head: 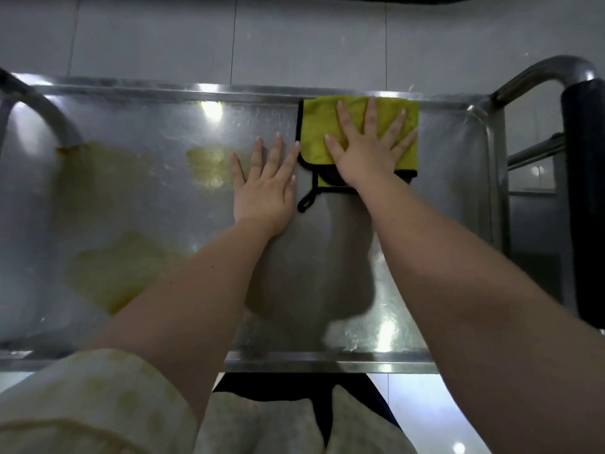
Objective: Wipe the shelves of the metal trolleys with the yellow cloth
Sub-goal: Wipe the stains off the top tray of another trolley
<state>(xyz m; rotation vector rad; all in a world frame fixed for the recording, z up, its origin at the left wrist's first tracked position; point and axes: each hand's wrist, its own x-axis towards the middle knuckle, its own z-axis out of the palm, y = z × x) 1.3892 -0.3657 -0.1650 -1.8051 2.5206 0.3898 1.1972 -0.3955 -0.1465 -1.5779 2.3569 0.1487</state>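
My right hand [366, 149] lies flat with the fingers spread on the folded yellow cloth with black trim [317, 126]. It presses down rather than gripping, so the whole pad bears on the metal and cannot bunch up under the palm. The cloth sits at the far right part of the flat stainless-steel top shelf [147, 126] of the metal trolley, its far edge up against the raised far rim [163, 90], and its black hanging loop [306, 201] trails toward me on the steel. My left hand [265, 185] is also released and flat, palm on bare steel just beside the cloth's left edge; I judge that it braces the trolley against the push of the wipe. To the right there is only a short run of shelf before the rounded corner and the bent steel tube handle [543, 70], with a dark padded upright [586, 191] just past it, so a stroke that way would stop soon. To the left the shelf opens wide as far as the other curved tube handle [42, 106], but my own left hand stands in that path and would have to lift first. Toward me the way is free down to the near rim [327, 362]. Yellowish patches [111, 276] show on the left half; I cannot tell whether they are smears or reflections.
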